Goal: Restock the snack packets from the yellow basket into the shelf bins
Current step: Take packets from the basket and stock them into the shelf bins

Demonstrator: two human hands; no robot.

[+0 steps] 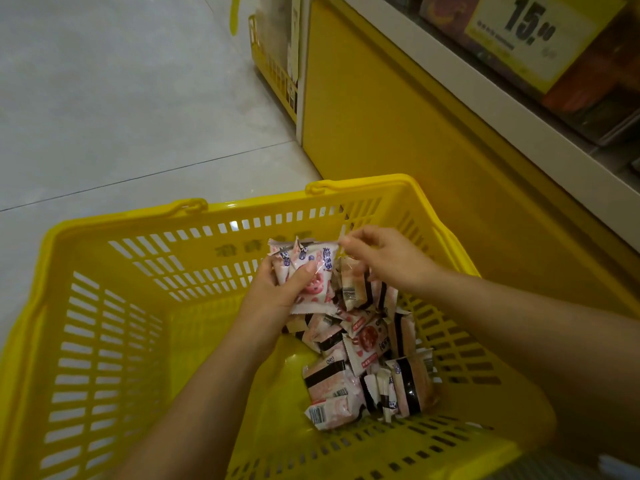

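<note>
A yellow plastic basket [114, 306] stands on the floor below me. Several pink-and-white snack packets [367, 372] lie piled in its right half. My left hand [277, 289] grips a small bunch of these packets [311, 268] upright above the pile, thumb across their front. My right hand [384, 258] pinches the top corner of the held bunch with fingertips, and its other fingers curl over another packet [351, 285] underneath.
The yellow shelf base [398, 109] rises right behind the basket. Its white edge [485, 95] carries a yellow price tag [530, 32] and dim product bins above. A second yellow basket [273, 71] stands at the far end. Pale tiled floor [121, 98] spreads to the left.
</note>
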